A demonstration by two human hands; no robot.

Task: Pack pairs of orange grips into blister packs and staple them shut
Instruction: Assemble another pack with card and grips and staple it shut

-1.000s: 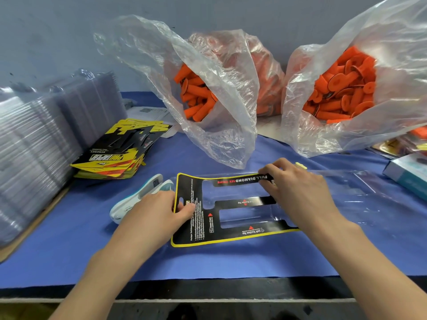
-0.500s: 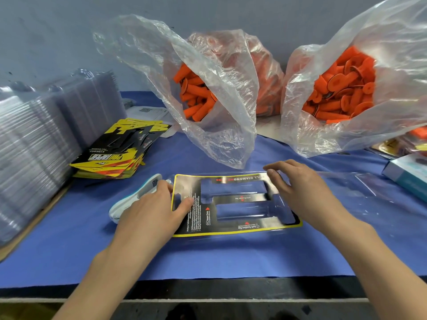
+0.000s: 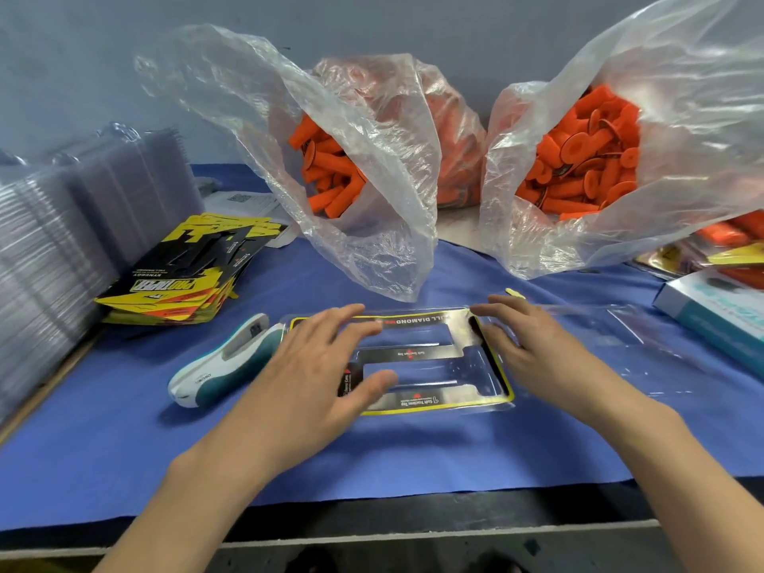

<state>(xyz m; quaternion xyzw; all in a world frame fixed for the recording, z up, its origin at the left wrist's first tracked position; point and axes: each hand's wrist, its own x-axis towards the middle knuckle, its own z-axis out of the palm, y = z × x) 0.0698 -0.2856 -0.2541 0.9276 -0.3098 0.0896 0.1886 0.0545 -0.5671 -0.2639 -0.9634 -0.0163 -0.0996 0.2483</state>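
A person's left hand and right hand lie flat, fingers outstretched and gripping nothing, on opposite ends of a clear blister pack. The pack holds a black-and-yellow card and lies at the middle of the blue-covered worktop, its clear flap spread open to the right. A white-and-teal stapler lies just beside its left end. Behind, orange grips fill two open plastic bags. Printed cards and stacked clear shells sit at left.

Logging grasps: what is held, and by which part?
Nothing is gripped: left hand and right hand lie open on opposite ends of the blister pack.
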